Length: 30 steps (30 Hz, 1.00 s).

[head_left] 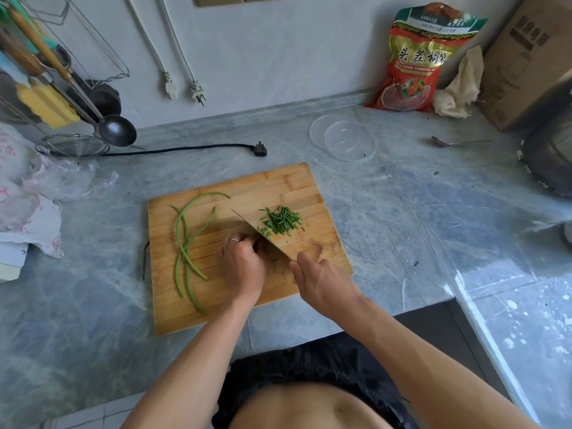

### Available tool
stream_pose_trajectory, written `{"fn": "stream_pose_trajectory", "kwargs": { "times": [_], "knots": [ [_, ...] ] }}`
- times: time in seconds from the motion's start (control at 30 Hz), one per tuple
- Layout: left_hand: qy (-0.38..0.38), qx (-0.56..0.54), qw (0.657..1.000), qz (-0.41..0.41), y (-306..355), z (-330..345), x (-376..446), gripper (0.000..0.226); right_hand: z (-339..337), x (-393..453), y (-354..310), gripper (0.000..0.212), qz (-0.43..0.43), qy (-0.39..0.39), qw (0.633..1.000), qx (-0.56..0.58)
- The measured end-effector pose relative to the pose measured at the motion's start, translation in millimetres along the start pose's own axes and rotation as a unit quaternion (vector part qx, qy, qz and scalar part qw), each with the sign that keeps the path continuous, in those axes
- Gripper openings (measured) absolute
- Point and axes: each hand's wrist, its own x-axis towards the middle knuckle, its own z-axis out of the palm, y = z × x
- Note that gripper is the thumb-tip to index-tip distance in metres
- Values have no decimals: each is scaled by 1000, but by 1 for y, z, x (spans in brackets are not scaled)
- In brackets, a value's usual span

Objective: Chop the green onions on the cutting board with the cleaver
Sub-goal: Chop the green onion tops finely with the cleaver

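Right hand (322, 283) grips cleaver (266, 233) handle; left hand (243, 261) curled against blade on cutting board (192, 308). Chopped pile (281, 221) right, whole green onions (185, 252) left.

A clear plastic container (343, 138) is seen on the grey surface (402, 212) behind the board. A red bag (414, 63) is leaned against the wall, a cardboard box (526, 57) beside it.

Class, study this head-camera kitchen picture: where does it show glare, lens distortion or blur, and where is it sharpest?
Head view: daylight glare whitens the countertop at lower right; wide-angle distortion bends the counter edges and stretches both forearms; the utensil rack at far left looks soft; the chopped green onions and cutting board at centre are sharpest; the cleaver blade mirrors the wood, so its outline is faint.
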Motion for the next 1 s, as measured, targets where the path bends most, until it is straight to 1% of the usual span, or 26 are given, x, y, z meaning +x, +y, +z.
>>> {"fn": "stream_pose_trajectory", "kwargs": {
  "times": [0.1,0.2,0.27,0.37,0.47,0.57,0.63,0.73,0.87,1.0],
  "knots": [
    [-6,-10,1000,3,0,1,1,10,2,19,-10,33,5,3,1000,6],
    [-14,-11,1000,8,0,-1,-1,12,3,28,-12,37,8,-4,1000,15],
    [-10,-5,1000,25,-2,-2,-1,15,0,27,-6,37,19,-4,999,29],
    [-4,8,998,57,-6,-2,0,12,-5,26,1,35,28,5,999,35],
    [-6,16,998,67,-9,0,1,11,-9,27,4,37,28,9,999,42],
    [-27,-11,999,37,-10,1,4,21,-13,24,4,38,30,36,996,82],
    [-36,-46,998,14,-10,-2,8,18,-14,22,4,39,28,39,993,104],
    [-37,-81,996,4,-7,-8,12,13,-16,17,4,38,21,33,994,105],
    [-30,-75,997,-3,-8,-9,12,10,-15,10,4,38,0,27,995,94],
    [-26,-52,998,-2,-10,-5,11,9,-14,3,4,39,2,5,997,76]
  ]
}}
